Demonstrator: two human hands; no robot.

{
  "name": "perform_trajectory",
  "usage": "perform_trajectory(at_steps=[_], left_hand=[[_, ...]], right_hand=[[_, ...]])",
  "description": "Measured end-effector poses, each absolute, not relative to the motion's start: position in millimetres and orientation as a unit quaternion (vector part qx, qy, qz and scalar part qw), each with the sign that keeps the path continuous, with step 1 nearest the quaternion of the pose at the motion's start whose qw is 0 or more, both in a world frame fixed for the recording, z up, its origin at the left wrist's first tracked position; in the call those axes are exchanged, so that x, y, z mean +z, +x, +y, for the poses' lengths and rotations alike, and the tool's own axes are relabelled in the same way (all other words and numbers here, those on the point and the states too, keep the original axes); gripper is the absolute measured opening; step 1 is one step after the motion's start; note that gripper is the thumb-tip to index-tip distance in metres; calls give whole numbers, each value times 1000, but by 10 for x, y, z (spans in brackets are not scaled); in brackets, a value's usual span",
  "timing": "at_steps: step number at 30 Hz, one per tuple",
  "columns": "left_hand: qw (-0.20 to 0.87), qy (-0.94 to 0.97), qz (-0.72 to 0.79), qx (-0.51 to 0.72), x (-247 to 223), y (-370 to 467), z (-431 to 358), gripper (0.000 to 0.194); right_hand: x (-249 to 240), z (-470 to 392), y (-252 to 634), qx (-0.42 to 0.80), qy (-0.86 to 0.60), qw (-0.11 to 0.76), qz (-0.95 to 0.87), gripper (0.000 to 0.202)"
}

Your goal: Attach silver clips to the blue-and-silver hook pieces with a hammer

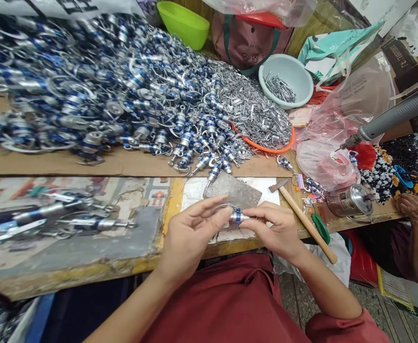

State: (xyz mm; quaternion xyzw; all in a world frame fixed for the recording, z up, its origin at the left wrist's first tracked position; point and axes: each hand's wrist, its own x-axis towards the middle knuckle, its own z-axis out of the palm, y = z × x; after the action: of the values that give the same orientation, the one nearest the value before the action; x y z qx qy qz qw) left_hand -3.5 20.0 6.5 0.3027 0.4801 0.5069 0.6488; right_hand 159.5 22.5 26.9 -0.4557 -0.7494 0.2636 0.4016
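Note:
Between my two hands is a small silver-and-blue metal piece, a ribbed cylinder with a thin curved arm. The thumb and fingers of my left hand pinch its arm end. My right hand grips its other end, the fingertips covering part of it. Just beyond my fingers a grey stone block lies on a white sheet. To the right, a hammer rests with its wooden handle jutting over the table edge.
A large heap of similar metal pieces covers the back. Small flat metal parts fill an orange-rimmed tray. A pale bowl holds pins. At right are a hanging electric screwdriver, a steel mug and another person's hands.

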Motion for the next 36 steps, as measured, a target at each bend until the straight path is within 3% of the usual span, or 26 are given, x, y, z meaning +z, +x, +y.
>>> perform_trajectory(at_steps=[3,6,9,12,14,19,23,28,30,36], left_hand=[[663,286,466,512,39,20,143,65],[640,294,476,527,4,48,120,67],[608,315,490,540,-26,75,118,68],[588,334,504,538,-32,106,121,69],[584,339,512,531,-31,120,127,70],[615,302,500,530,-56,122,152,77],[614,261,495,557,-85,126,161,84],[600,249,490,581,-123,159,157,83],[603,244,481,588,-134,167,156,82],[609,247,465,593,-149,164,152,82]], right_hand=[[281,219,1646,316,-497,357,-725,14],[305,404,1745,324,-505,290,-746,14],[255,842,1851,135,-557,257,-778,18],[117,1324,1878,-21,-611,57,-789,28],[27,1530,1824,-41,-612,-11,-790,31],[-33,1586,1644,-57,-606,-44,-792,35],[12,1550,1747,-31,-609,6,-792,32],[158,1237,1891,151,-529,286,-785,11],[222,968,1838,202,-434,345,-807,7],[196,516,1609,25,-295,340,-893,24]])
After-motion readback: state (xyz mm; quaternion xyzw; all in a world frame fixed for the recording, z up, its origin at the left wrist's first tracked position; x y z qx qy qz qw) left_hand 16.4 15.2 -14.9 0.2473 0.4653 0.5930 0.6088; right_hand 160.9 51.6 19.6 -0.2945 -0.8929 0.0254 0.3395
